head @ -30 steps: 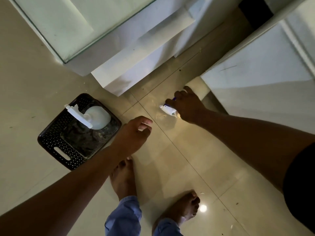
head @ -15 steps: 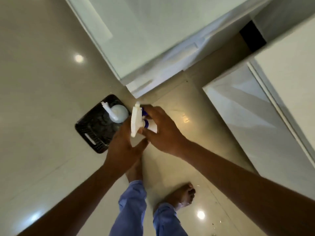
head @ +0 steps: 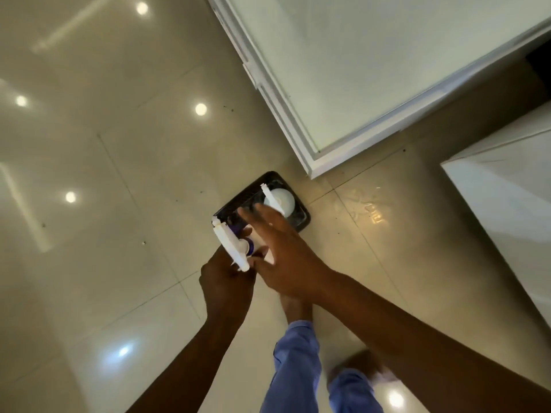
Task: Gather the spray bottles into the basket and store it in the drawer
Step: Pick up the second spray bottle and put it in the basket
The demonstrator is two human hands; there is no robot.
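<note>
The dark perforated plastic basket [head: 301,217] on the glossy tiled floor [head: 119,174] already holds one white spray bottle [head: 280,201] at its far corner. A second white-triggered bottle [head: 231,245] is clamped in the left hand [head: 226,281] above the near edge, the right hand [head: 283,251] spread open; dropping in and drawer storage remain.

One head-worn view looks steeply down from standing height at the floor [head: 104,174]. The left grip [head: 226,281] and right grip [head: 283,251] meet near the frame's centre, close below the lens, with the forearms running in from the lower edge. Just beyond the grips lies the basket [head: 301,225]; farther out a white cabinet [head: 372,70] fills the top right.
</note>
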